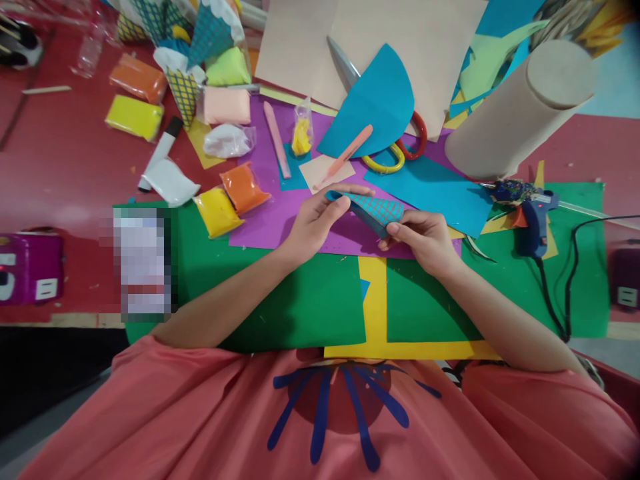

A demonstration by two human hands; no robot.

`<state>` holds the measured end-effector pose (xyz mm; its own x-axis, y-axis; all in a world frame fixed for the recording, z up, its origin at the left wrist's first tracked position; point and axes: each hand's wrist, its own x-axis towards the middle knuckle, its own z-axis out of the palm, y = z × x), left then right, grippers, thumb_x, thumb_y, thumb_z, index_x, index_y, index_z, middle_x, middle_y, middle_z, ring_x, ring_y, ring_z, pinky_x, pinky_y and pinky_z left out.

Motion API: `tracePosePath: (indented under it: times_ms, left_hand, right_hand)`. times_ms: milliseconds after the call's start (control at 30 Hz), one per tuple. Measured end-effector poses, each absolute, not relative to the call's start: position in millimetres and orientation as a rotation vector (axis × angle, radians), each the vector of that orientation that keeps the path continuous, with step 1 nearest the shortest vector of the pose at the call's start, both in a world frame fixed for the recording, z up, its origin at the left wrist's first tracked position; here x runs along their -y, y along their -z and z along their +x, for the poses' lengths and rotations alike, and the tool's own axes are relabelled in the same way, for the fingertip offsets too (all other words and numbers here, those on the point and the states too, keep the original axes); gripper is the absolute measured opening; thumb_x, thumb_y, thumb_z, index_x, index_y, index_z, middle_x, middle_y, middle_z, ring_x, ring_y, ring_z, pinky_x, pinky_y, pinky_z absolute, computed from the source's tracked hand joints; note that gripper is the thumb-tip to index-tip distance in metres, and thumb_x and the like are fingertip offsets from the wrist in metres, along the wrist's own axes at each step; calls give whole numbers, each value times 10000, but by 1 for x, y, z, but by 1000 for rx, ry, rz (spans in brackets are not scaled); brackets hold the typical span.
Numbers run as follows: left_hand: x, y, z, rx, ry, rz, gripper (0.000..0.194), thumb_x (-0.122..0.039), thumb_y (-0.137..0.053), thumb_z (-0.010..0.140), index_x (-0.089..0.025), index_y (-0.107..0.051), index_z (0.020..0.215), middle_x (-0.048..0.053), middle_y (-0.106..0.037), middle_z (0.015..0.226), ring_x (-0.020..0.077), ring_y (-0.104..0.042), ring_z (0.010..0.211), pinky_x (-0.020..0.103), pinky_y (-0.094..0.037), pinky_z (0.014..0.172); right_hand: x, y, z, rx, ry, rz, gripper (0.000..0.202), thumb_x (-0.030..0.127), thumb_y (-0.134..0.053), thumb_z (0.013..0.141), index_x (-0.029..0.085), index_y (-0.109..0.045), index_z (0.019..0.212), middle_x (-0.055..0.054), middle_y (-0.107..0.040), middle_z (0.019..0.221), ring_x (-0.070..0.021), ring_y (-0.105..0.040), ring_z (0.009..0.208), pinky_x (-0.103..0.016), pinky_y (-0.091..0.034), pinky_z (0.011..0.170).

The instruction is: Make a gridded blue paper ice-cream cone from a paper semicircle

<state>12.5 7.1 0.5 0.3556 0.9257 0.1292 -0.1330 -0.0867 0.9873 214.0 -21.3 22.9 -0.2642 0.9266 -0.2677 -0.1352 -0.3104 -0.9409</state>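
Note:
A blue foam sheet with a drawn grid, bent into a cone [376, 211], is held between both hands above the purple sheet [280, 230]. My left hand [320, 217] grips its left end, thumb on the near side and fingers behind. At the right end, my right hand [423, 239] pinches the lower edge between thumb and fingers. Just beyond the hands lie an orange highlighter [345, 155] and a blue fan-shaped piece [375, 103], which partly covers scissors [385, 160] with yellow and red handles.
Packs of coloured clay [227, 105] and finished grid-patterned cones [183, 87] sit at the upper left. A blue glue gun [536, 223] with a black cable stands at the right, near a rolled beige sheet [505, 113]. Green sheets [430, 300] cover the near side.

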Motion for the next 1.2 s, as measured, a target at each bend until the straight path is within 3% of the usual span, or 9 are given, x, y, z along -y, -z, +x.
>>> tracePosePath:
  times_ms: [167,367,600,733,1033,1200]
  left_hand:
    - [-10,-1,11,-793,-1035,1426,339,-480,-467,968,-224,-668,1063,62,-700,1151,200,-628,1156,362,-489,1024]
    - [-10,-1,7,-840,-1278,1702,245,-372,-585,931,-309,-523,1160,33,-632,1242,183,-594,1214,327,-548,912]
    - [-18,-5,0,-974,-1246,2112,102,-304,-626,906,-233,-669,965,17,-681,889,122,-655,827,246,-543,710]
    - [-13,-3,2,-1003,-1196,1973,152,-308,-643,898,-206,-645,1011,-7,-682,855,59,-636,664,180,-519,634]
    - [-10,-4,2,-932,-1085,1996,143,-259,-588,924,-200,-704,985,6,-741,819,69,-665,616,166,-511,595]
    - [-11,-4,0,-956,-1041,2008,164,-277,-580,925,-191,-716,955,11,-754,829,101,-704,722,189,-541,659]
  right_hand:
    - [18,-18,219,1095,-1663,-1152,263,381,-781,733,171,-658,634,24,-669,539,-117,-681,519,-213,-571,540]
    - [12,-15,227,1097,-1577,-1210,313,413,-762,748,181,-616,597,44,-592,474,-98,-610,435,-205,-494,453]
    - [5,-20,231,1052,-1560,-1213,392,452,-805,669,201,-519,576,83,-484,462,-51,-456,329,-199,-339,328]
    - [1,-22,233,1031,-1511,-1255,382,446,-805,658,209,-515,588,84,-449,468,-33,-362,326,-198,-270,303]
    - [-1,-21,233,1022,-1522,-1245,394,462,-825,630,204,-532,583,80,-436,478,-33,-367,337,-198,-265,302]
    - [-2,-18,237,1064,-1474,-1265,388,488,-814,647,208,-548,613,78,-441,490,-36,-379,350,-200,-274,312]
